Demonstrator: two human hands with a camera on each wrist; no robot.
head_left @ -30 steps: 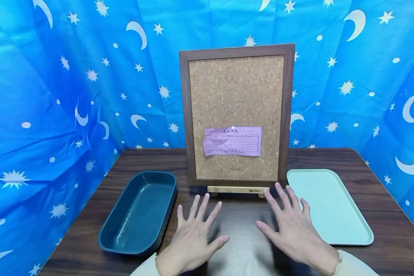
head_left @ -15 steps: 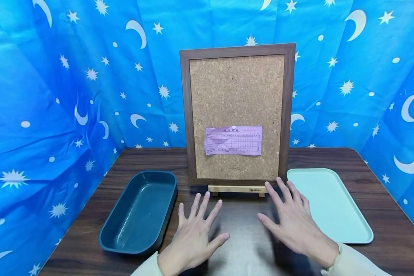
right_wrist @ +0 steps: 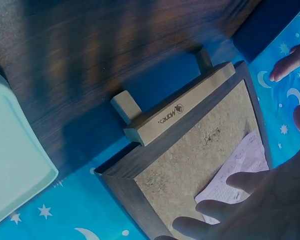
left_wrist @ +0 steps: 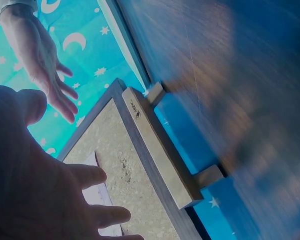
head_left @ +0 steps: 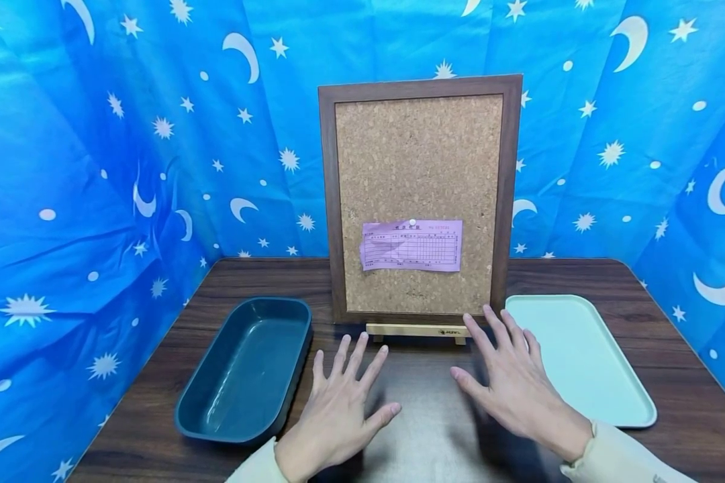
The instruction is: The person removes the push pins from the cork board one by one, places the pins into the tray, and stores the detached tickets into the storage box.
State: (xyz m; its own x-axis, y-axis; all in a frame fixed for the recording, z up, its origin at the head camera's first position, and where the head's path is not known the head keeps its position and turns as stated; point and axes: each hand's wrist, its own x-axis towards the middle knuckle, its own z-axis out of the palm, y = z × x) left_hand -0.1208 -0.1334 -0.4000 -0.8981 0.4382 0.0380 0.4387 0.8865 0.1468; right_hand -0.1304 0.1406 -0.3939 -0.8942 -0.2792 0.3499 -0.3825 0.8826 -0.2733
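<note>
A brown-framed cork board (head_left: 419, 154) stands upright on a small wooden easel (head_left: 419, 330) at the back middle of the table. A purple printed slip (head_left: 411, 247) is fixed to its lower half by a white pushpin (head_left: 412, 222) at the top edge. Before the board, my left hand (head_left: 341, 412) hovers palm down with its fingers spread, holding nothing. On the other side my right hand (head_left: 516, 386) is likewise spread and holds nothing; its fingertips overlap the easel's right end and the green tray's edge in the head view.
To the left stands a deep dark-teal bin (head_left: 244, 369). A shallow mint-green tray (head_left: 580, 362) lies to the right. Blue cloth (head_left: 266, 134) with moons and stars hangs behind and at both sides of the dark wooden table (head_left: 423, 436).
The right hand has risen very slightly in the head view. The view itself has shifted a little; the board, slip, bin and tray stay where they were.
</note>
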